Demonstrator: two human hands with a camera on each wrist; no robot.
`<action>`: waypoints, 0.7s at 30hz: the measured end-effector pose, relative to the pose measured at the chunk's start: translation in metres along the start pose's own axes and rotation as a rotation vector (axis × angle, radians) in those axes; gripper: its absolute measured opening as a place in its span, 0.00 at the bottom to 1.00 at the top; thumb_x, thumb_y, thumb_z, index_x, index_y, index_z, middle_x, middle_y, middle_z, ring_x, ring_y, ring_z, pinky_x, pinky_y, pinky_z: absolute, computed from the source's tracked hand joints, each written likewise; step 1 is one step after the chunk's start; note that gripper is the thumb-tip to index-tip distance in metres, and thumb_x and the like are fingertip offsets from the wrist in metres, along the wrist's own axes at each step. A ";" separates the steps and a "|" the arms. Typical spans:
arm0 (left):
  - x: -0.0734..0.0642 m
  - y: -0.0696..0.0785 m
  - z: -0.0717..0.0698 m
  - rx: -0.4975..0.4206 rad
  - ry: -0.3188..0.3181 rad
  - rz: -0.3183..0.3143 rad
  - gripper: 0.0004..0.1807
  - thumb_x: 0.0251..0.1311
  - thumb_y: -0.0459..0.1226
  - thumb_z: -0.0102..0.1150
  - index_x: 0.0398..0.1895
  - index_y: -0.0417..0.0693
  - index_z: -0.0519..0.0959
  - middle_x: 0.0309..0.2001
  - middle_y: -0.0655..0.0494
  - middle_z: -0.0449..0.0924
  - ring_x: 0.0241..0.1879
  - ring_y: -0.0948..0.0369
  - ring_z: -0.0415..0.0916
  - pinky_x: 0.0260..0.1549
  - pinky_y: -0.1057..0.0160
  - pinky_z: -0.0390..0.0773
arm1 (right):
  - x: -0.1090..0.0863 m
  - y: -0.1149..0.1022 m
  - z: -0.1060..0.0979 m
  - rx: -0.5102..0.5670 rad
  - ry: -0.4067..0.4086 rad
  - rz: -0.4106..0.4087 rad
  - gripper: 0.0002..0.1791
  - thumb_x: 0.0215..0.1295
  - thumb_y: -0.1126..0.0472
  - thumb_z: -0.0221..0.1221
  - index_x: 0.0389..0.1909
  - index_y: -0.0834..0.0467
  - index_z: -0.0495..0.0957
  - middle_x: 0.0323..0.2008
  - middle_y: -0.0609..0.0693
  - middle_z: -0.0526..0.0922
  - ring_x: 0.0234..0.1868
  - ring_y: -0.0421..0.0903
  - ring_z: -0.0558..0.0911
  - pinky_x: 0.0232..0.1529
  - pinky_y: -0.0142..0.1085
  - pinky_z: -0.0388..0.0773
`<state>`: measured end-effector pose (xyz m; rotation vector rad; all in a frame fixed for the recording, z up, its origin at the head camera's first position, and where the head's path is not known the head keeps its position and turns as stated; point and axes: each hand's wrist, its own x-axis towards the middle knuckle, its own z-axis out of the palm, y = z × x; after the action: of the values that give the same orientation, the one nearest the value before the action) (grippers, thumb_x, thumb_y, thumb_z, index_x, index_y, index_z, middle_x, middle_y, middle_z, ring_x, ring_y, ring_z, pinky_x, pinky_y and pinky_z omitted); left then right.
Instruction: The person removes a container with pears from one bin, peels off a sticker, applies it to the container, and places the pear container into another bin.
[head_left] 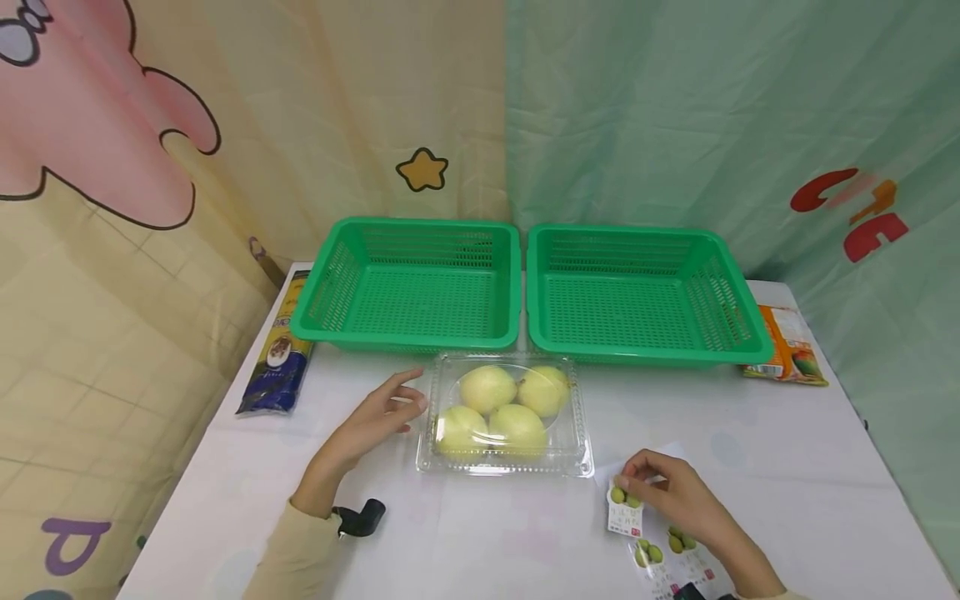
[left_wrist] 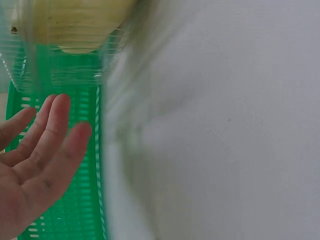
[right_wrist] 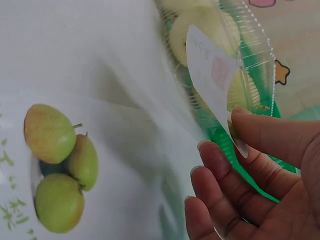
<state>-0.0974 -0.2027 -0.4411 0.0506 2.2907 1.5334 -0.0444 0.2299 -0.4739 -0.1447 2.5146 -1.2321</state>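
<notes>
A clear plastic clamshell box (head_left: 504,468) with several yellow-green pears (head_left: 517,430) inside sits closed on the table. My left hand (head_left: 381,421) is just left of the box, fingers loosely spread and holding nothing; the left wrist view shows that hand (left_wrist: 40,155) with its fingertips apart from one another, near the box wall (left_wrist: 75,75). Between thumb and fingers my right hand (head_left: 678,492) pinches a sticker label (head_left: 624,518) printed with green pears. Under that hand lies a sheet of similar labels (head_left: 675,567). In the right wrist view the sticker (right_wrist: 210,70) stands up from the fingertips.
Behind the box, two green plastic baskets stand side by side, a left one (head_left: 408,342) and a right one (head_left: 648,357). A blue and yellow packet (head_left: 279,358) lies at the left edge, an orange snack bag (head_left: 791,350) at the right. Printed curtains hang behind.
</notes>
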 end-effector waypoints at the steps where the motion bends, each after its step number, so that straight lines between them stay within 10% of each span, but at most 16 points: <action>1: -0.002 0.001 -0.001 0.031 -0.006 0.005 0.34 0.73 0.45 0.54 0.78 0.49 0.57 0.62 0.39 0.72 0.61 0.46 0.74 0.54 0.49 0.81 | -0.002 -0.002 -0.001 0.005 -0.005 -0.013 0.10 0.67 0.52 0.64 0.36 0.55 0.80 0.34 0.45 0.83 0.37 0.32 0.77 0.39 0.30 0.79; 10: -0.015 0.013 -0.002 0.101 -0.009 0.049 0.32 0.74 0.46 0.53 0.77 0.50 0.59 0.64 0.42 0.74 0.64 0.46 0.72 0.61 0.46 0.76 | -0.015 -0.021 -0.011 0.036 -0.036 -0.119 0.06 0.69 0.53 0.62 0.37 0.51 0.81 0.34 0.40 0.84 0.39 0.33 0.80 0.41 0.31 0.80; 21: -0.020 0.032 0.010 0.143 0.142 0.268 0.25 0.74 0.40 0.53 0.72 0.48 0.68 0.55 0.47 0.82 0.58 0.50 0.79 0.61 0.46 0.78 | -0.012 -0.047 -0.013 0.255 -0.186 -0.240 0.05 0.72 0.60 0.59 0.41 0.58 0.80 0.39 0.46 0.83 0.41 0.40 0.83 0.39 0.36 0.83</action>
<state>-0.0817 -0.1862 -0.4102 0.3083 2.5908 1.5379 -0.0402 0.2135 -0.4261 -0.4858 2.2083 -1.5415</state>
